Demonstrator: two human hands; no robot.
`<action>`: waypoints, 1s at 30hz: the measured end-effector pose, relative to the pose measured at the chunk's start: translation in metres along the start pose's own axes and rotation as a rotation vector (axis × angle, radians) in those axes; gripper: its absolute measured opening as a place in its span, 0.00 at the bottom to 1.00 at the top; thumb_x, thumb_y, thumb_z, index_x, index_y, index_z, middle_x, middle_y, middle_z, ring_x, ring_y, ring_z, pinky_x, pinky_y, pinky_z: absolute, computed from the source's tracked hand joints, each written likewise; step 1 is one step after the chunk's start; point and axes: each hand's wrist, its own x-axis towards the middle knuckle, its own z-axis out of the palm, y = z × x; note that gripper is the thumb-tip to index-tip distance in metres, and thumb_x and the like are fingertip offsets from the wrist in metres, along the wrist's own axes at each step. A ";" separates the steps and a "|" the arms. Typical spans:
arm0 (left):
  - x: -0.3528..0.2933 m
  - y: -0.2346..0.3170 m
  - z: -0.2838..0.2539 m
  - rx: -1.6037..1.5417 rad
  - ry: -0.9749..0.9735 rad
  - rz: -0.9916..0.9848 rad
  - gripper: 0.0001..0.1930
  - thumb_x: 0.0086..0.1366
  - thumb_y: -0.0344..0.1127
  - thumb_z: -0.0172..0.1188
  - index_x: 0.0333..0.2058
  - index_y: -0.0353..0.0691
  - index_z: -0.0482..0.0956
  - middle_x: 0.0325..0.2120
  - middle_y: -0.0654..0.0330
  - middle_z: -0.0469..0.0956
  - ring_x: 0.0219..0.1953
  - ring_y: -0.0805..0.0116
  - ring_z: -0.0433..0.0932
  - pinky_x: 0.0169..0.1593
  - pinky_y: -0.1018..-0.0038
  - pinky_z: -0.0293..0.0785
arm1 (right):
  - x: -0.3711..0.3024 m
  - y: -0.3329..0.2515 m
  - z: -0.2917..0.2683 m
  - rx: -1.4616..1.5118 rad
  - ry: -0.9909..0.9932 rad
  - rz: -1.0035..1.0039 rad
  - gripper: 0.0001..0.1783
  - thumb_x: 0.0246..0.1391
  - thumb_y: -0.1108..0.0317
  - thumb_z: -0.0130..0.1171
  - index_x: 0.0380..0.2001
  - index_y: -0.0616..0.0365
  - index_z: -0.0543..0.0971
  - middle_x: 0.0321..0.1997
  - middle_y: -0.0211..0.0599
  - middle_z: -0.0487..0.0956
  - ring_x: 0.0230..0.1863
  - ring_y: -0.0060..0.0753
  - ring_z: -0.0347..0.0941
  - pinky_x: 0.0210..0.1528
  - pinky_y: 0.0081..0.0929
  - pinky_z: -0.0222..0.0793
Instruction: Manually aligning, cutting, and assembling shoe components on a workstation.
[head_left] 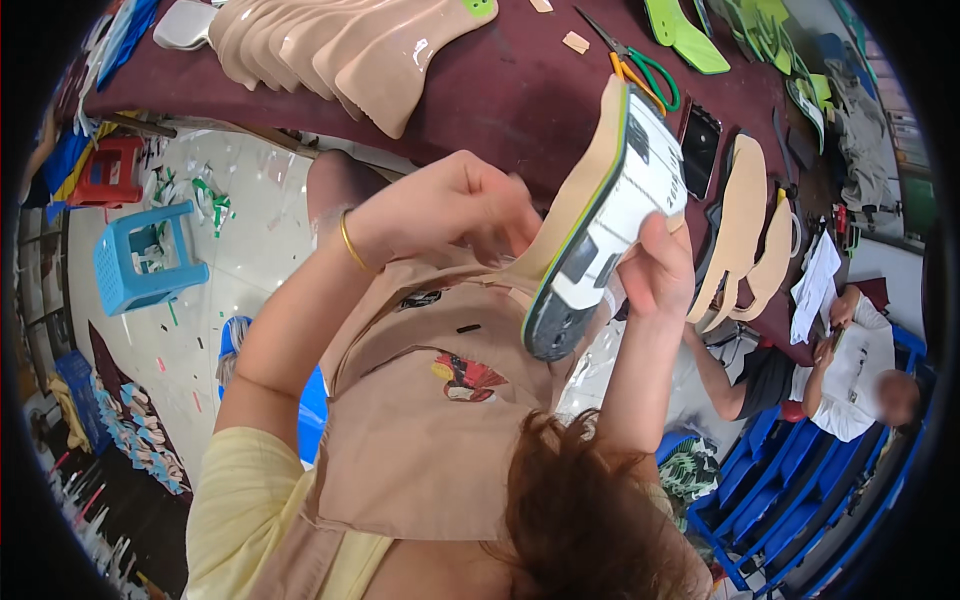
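Observation:
An insole (592, 235) is held up tilted in front of my apron. Its white underside with black patches faces right, and its beige face is turned toward my left hand; a thin green line runs along the edge. My right hand (657, 268) grips it by the side, thumb on the white underside. My left hand (470, 205), wearing a gold bangle, is beside the beige face with its fingers curled in. Its fingertips are slightly blurred, and whether they pinch anything or touch the insole is hidden.
On the maroon-covered table (520, 110) lie a row of beige insoles (330, 50), scissors (640, 70), a phone (700, 150) and more beige pieces (735, 220). A blue stool (150, 260) stands at left among floor scraps. Another person (855, 360) sits at right by blue racks (780, 480).

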 end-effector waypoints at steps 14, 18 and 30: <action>0.063 0.025 0.047 -0.350 0.667 0.290 0.30 0.69 0.56 0.38 0.38 0.33 0.79 0.30 0.62 0.80 0.31 0.74 0.77 0.35 0.79 0.73 | -0.007 0.002 0.064 -0.625 0.170 -0.104 0.18 0.46 0.75 0.66 0.43 0.67 0.77 0.40 0.35 0.81 0.39 0.22 0.75 0.43 0.22 0.70; 0.087 -0.022 0.006 -0.214 0.801 0.410 0.33 0.69 0.58 0.34 0.22 0.36 0.78 0.19 0.64 0.77 0.20 0.77 0.71 0.29 0.81 0.69 | -0.004 0.059 0.084 -1.544 0.378 -0.929 0.10 0.46 0.74 0.65 0.33 0.66 0.79 0.30 0.42 0.79 0.33 0.42 0.77 0.36 0.32 0.72; 0.060 -0.010 0.041 -0.524 0.212 0.226 0.19 0.65 0.45 0.53 0.48 0.38 0.71 0.41 0.59 0.76 0.40 0.74 0.76 0.43 0.74 0.74 | 0.021 0.001 0.010 -0.408 0.063 0.238 0.24 0.47 0.69 0.67 0.47 0.67 0.74 0.43 0.38 0.79 0.42 0.26 0.76 0.45 0.22 0.71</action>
